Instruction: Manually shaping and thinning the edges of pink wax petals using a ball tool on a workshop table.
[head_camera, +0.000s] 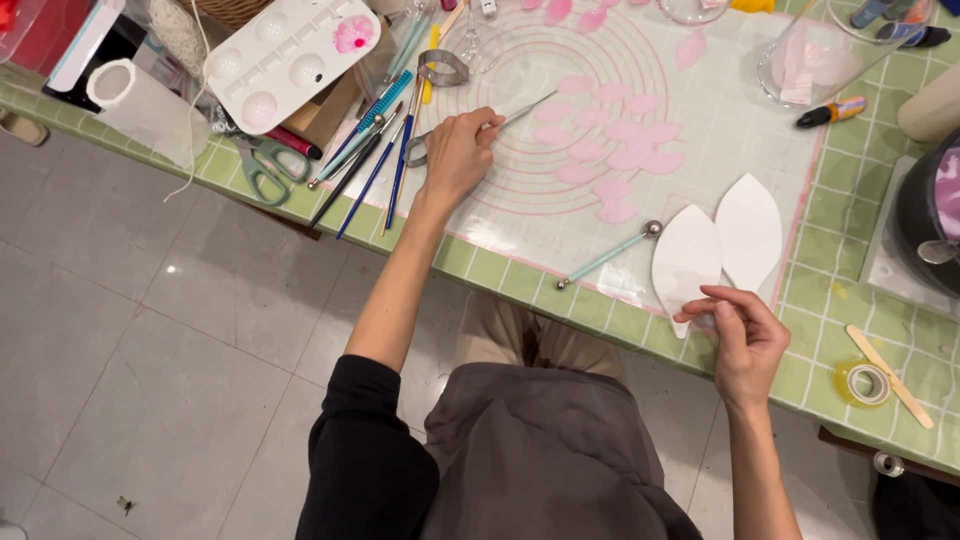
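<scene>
**Two hands at a petal-making mat**

Left hand (458, 152) rests on the translucent work mat (530, 225), fingers curled closed around a thin metal tool (520, 110); the tool's point lies toward the cluster of pink petals (615, 150) spread inside the mat's printed rings. The tool is flat on the mat, not lifted.

Right hand (742, 335) sits at the table's near edge, thumb and fingertips pinched on a small pale piece (706, 322), too small to tell what; it touches the lower tip of the nearer white leaf-shaped former (686, 258). A second white former (750, 230) lies just beside it, edges touching.

Between the hands: a ball-ended tool with a pale teal handle (607, 256), lying diagonal on the mat.

Left of the left hand: a fan of brushes and blue-handled tools (375, 165), green-handled scissors (265, 170), a white paint palette (290, 55) with one pink well.

Far right, on the green check table (830, 300): tape roll (865, 383) and wooden stick (888, 375)
</scene>
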